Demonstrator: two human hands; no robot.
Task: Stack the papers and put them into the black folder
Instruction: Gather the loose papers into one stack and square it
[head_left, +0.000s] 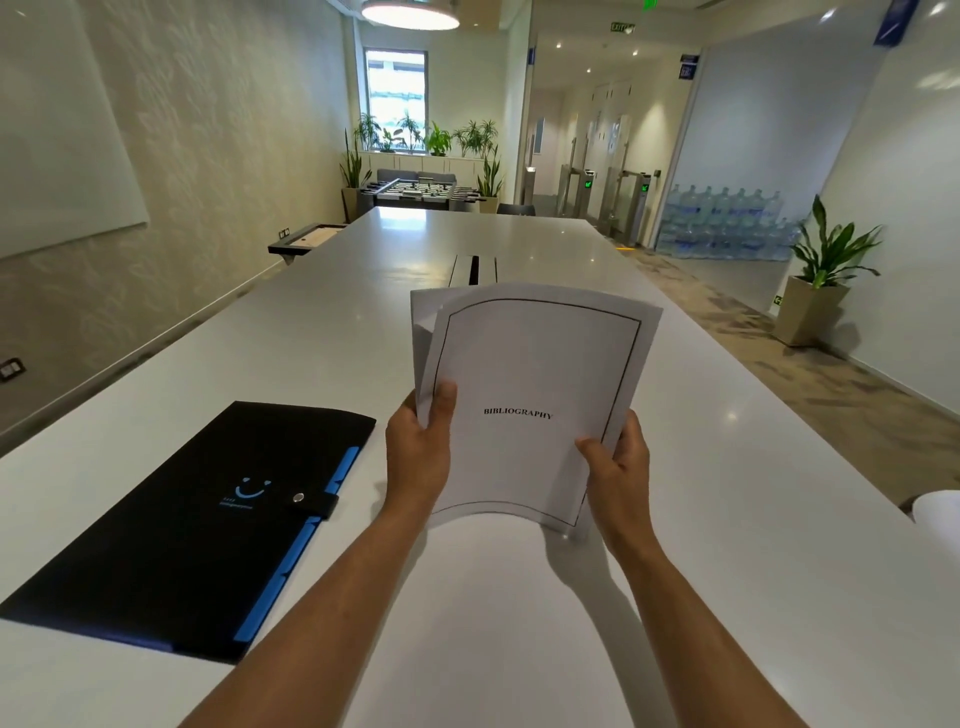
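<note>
I hold a small stack of white papers (535, 364) upright above the white table (322, 332), its bottom edge just over the tabletop. The front sheet has a thin black border and the word BIBLIOGRAPHY; another sheet sticks out askew behind it at the top left. My left hand (421, 447) grips the stack's left edge, thumb on the front. My right hand (618, 462) grips the lower right edge. The black folder (171, 540) lies flat to the left of the hands, snapped shut by a strap, with blue tabs along its right side.
A cable slot (474, 270) sits in the table's middle beyond the papers. A white rounded object (937, 519) shows at the right edge. A potted plant (821, 275) stands on the floor at right, a foosball table (415, 192) past the table's far end.
</note>
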